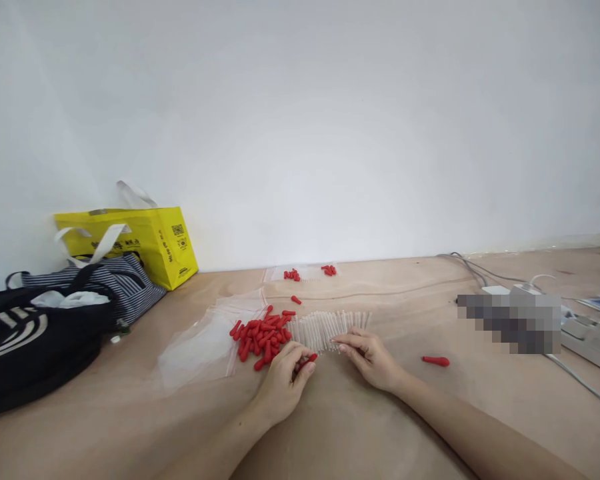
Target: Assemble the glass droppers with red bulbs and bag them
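Observation:
My left hand (286,381) is closed on a red rubber bulb (309,360), its narrow end pointing up and right. Just left of it lies a heap of red rubber bulbs (265,337). Thin clear glass dropper tubes (313,328) lie side by side in a row between and beyond my hands. At the near ends of that row, my right hand (370,357) pinches the end of one tube between thumb and forefinger. The fingers partly cover the contact.
Clear plastic zip bags (200,343) lie left of the heap. Another bag (310,272) with bulbs and tubes lies by the wall. A lone red bulb (436,361) is at right. Bags, including a yellow one (175,247), stand left; a power strip (593,340) and cables lie right.

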A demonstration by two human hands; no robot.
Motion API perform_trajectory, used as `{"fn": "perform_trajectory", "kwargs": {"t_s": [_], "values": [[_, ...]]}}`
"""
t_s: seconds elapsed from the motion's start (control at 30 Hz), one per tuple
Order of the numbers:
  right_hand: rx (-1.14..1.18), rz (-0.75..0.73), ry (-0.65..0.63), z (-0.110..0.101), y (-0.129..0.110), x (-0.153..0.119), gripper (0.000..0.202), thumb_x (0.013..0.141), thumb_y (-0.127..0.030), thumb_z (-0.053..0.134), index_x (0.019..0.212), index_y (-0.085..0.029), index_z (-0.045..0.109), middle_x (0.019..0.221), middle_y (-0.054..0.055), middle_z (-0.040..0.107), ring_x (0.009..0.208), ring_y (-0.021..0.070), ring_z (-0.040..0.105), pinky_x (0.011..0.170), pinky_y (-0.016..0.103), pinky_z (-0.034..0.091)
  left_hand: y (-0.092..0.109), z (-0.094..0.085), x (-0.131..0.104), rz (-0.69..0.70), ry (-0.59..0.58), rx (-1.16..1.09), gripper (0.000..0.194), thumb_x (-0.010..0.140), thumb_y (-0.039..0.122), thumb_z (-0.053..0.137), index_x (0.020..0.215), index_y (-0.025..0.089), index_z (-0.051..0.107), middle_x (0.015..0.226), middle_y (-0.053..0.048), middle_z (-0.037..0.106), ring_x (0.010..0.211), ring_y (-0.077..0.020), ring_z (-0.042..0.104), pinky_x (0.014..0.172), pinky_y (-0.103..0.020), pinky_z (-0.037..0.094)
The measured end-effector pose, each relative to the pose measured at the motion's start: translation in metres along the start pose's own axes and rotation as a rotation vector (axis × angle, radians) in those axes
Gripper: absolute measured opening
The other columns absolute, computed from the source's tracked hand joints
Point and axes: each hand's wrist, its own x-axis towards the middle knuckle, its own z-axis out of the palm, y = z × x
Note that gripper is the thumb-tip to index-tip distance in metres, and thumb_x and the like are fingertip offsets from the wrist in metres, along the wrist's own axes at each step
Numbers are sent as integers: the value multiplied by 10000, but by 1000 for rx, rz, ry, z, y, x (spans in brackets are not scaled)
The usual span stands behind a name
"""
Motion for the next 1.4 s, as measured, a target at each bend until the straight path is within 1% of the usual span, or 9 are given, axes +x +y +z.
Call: {"fn": "perform_trajectory", "kwargs": {"t_s": [0.13,0.27,0.33,0.43,0.57,0.7,0.87,1.07,1.4], "values": [[-66,-135,-101,8,-7,-1,302,862,-263,345,1045,-205,578,797,62,529,743,154,500,678,267,394,0,0,0,-20,-28,23,125,801,239,473,846,175,570,770,-19,580,672,-141,528,603,-237,405],[-180,-188,-140,10,-9,-3,302,863,-221,338,1083,-208,544,840,66,541,761,150,498,668,256,361,0,1,1,-22,0,40,121,794,245,486,835,175,575,753,-16,587,649,-136,530,572,-229,402],[-308,-217,-115,10,-10,-3,291,859,-206,347,1066,-215,551,800,52,551,716,143,488,648,266,318,0,1,1,-5,15,53,121,799,248,480,830,179,575,744,-12,589,641,-134,529,572,-230,405],[-467,-275,-25,13,-11,-4,271,845,-162,357,993,-210,578,718,26,552,629,124,451,629,279,250,0,2,0,31,49,91,123,808,244,467,802,181,572,732,-9,590,651,-137,534,589,-240,416],[-525,-349,87,19,-12,-4,244,818,-118,360,841,-171,597,646,12,535,560,106,395,607,280,204,-1,2,0,96,110,159,135,818,238,448,776,182,564,729,-12,592,683,-147,548,625,-258,428],[-551,-386,137,23,-13,-4,216,782,-103,380,771,-159,589,610,2,521,524,96,349,591,280,178,-2,3,0,184,175,237,156,826,230,429,753,178,557,708,-12,591,685,-153,547,636,-274,422],[-568,-390,158,24,-17,-4,206,760,-98,382,751,-152,581,584,-4,510,507,92,331,576,277,159,-8,5,1,273,198,277,172,846,235,406,762,177,545,708,-12,593,682,-152,537,649,-285,404],[-573,-411,152,24,-17,-1,196,760,-106,382,697,-152,562,576,-10,505,499,89,314,570,275,152,-10,4,2,325,163,320,187,858,242,389,778,175,544,713,-23,587,687,-161,517,658,-295,385],[-616,-516,161,25,-13,6,215,739,-73,374,759,-147,575,578,-14,493,503,96,303,573,276,173,-8,3,8,447,155,384,218,868,215,363,755,168,544,684,-14,599,649,-150,504,677,-320,372]]}}
